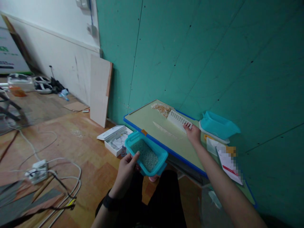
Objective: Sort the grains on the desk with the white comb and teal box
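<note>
Reading my feed from the left, I find an open white box (116, 139) on the floor beside the left end of the desk (140, 119). Next, in front of the desk's near edge, the left hand (128, 164) grasps a turquoise tub (158, 148) by its side, thumb over the rim; grey-green granules (144, 155) lie inside. I can't tell whether the tub touches the desk. I would hold it level so nothing slides out.

Near the desk's far edge, towards its left end, lies a loose heap of tan grains (162, 109). A thin pale streak (163, 129) crosses the middle of the desk. Just right of the heap, a white slotted strip (179, 120) slants over the desk, its right end pinched in the right hand (193, 133). My judgement: light, even pressure and short, slow strokes would gather grains best; a hasty flick could scatter them off the desk.

Further right along the desk's far edge sits a turquoise bin (219, 125), then a white sheet (229, 164).
</note>
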Available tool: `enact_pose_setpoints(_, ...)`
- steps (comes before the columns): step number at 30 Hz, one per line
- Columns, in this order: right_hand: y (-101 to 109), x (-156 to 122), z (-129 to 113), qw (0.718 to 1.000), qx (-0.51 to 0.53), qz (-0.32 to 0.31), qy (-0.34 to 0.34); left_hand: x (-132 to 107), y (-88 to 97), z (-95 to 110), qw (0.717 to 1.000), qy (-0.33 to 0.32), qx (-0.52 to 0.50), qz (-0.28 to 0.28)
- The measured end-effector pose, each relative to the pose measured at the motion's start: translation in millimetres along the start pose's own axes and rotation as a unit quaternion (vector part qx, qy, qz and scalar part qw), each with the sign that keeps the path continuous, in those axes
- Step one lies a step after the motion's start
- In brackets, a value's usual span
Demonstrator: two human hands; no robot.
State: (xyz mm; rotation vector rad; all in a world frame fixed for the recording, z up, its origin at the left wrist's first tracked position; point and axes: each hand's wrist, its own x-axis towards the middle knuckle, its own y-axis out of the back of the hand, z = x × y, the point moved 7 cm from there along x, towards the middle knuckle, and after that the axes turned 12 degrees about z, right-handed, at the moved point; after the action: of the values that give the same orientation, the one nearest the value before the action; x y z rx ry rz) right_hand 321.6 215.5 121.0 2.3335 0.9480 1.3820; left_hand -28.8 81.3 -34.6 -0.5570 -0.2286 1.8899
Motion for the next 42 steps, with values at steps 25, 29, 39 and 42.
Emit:
enact_pose_setpoints(25, -21.7, -22.5, -65.5, 0.972, 0.192, -0.122, 0.053, -1.9, 0.7, 1.7, 1.0, -0.008, 0.009, -0.007)
enact_pose_setpoints(29, 21.7, -18.8, -39.2, 0.988, 0.146, -0.046, 0.019, -0.9, 0.8, 0.7, 1.0, 0.011, 0.011, 0.002)
enact_pose_setpoints(39, 126.7, -62.9, 34.8, 0.994, -0.08, 0.069, 0.038, -2.7, -2.1, -1.6, 1.0, 0.023, 0.007, 0.002)
enact_pose_setpoints(42, 129.8, -68.9, 34.9, 0.991, -0.106, 0.07, 0.044, -1.6, -1.9, -1.1, 1.0, 0.023, 0.008, 0.005)
